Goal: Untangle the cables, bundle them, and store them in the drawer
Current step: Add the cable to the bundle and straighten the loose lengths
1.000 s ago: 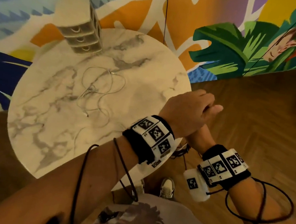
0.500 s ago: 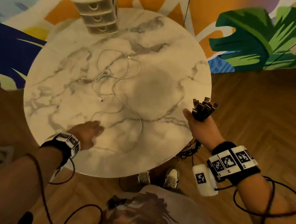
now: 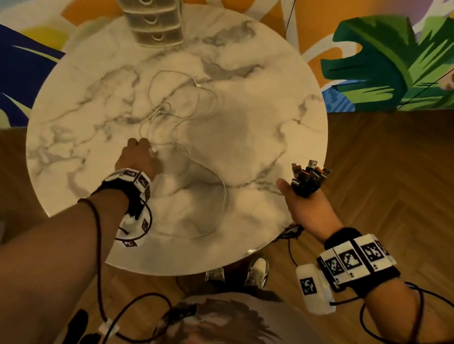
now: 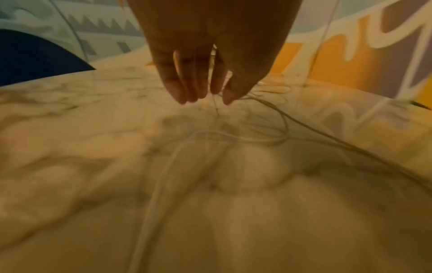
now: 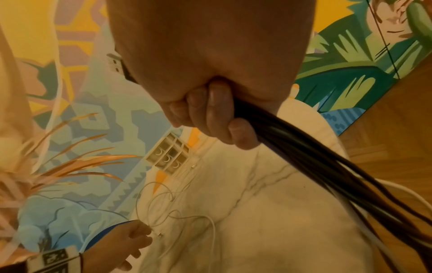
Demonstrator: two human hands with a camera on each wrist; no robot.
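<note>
The right hand (image 3: pixel 305 205) is closed in a fist around a bundle of black cables (image 5: pixel 304 155), held off the table's right edge; their USB plugs (image 3: pixel 311 171) stick up out of the top of the fist, and in the right wrist view the black cables trail down and away below the curled fingers (image 5: pixel 210 110), with a white lead among them. The left hand (image 3: pixel 137 157) reaches over the round marble table (image 3: pixel 240 243), well apart from the right hand, with its fingers pointing down at the near end of a tangle of thin white cables (image 3: pixel 176 110). In the left wrist view the thumb and forefinger tips (image 4: pixel 228 96) sit close together on a thin strand (image 4: pixel 215 105) that hangs between them; the picture is blurred, so whether they truly pinch it cannot be told. The white cables lie in loose loops spreading away from the left hand's fingertips, and one long loop curves back toward the person, between the two hands. Beyond the tangle, at the far edge of the table from both hands, stands a small three-drawer unit (image 3: pixel 152 21), all drawers closed.
</note>
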